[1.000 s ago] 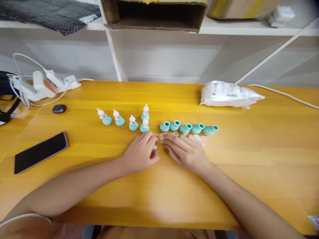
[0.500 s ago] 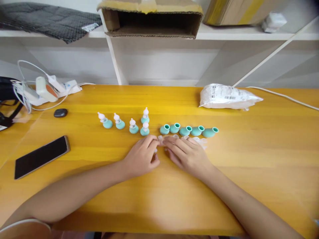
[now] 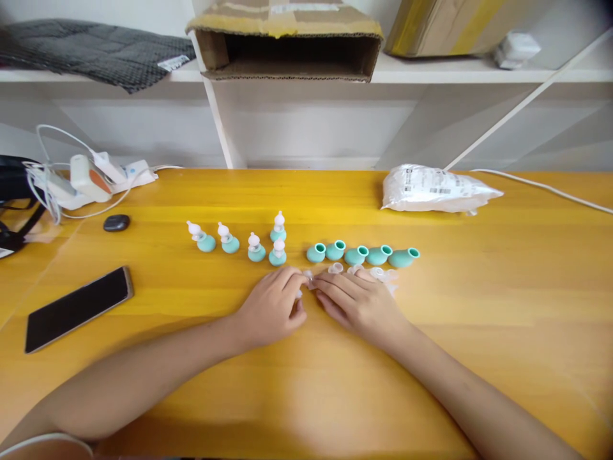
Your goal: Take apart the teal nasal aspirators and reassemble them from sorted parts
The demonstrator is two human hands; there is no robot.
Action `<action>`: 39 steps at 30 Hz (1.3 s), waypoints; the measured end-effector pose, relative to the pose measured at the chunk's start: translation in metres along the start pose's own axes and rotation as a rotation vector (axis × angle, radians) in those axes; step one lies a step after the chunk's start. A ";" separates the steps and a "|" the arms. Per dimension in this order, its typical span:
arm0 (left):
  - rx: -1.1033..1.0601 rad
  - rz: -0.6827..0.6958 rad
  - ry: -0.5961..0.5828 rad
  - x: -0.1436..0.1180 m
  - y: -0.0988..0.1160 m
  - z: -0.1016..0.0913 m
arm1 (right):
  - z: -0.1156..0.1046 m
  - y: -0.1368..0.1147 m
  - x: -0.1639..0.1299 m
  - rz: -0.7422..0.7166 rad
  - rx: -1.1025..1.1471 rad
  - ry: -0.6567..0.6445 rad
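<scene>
Between the fingertips of my left hand (image 3: 274,303) and my right hand (image 3: 361,299) is a small clear plastic piece (image 3: 309,280). Both hands are closed on it, low over the table. Several similar clear plastic pieces (image 3: 377,273) lie just beyond my right hand, partly hidden by its fingers. Behind them stands a row of open-mouthed teal bulbs (image 3: 356,255), tilted to the right. To the left, several teal bulbs (image 3: 205,243) carry clear necks and pale pink tips (image 3: 279,220).
A black phone (image 3: 79,310) and a small black case or mouse (image 3: 116,222) lie on the left of the wooden table (image 3: 306,396). White plugs and cables (image 3: 90,179) are behind them. A white plastic bag (image 3: 438,188) sits back right. Cardboard boxes (image 3: 287,19) rest on the shelf above.
The whole view has shifted slightly, so things sit a little lower in the picture. My hands keep nearly the same place, still at the clear piece.
</scene>
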State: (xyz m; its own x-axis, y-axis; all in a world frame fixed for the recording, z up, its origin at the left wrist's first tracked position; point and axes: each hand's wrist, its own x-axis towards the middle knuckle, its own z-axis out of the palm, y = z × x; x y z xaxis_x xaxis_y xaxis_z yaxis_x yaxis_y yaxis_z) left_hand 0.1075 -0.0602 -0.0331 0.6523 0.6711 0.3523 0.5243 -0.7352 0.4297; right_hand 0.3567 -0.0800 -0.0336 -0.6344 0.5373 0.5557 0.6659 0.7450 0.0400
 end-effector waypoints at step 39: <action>-0.227 0.205 0.294 -0.002 0.000 -0.005 | -0.009 -0.005 -0.010 0.034 -0.053 0.061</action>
State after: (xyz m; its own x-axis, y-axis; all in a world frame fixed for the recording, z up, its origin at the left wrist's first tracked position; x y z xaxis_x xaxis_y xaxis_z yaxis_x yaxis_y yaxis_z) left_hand 0.1033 -0.0615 -0.0293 0.5296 0.5356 0.6578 0.2442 -0.8389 0.4864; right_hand 0.3635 -0.0926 -0.0315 -0.5869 0.5360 0.6068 0.7079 0.7035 0.0633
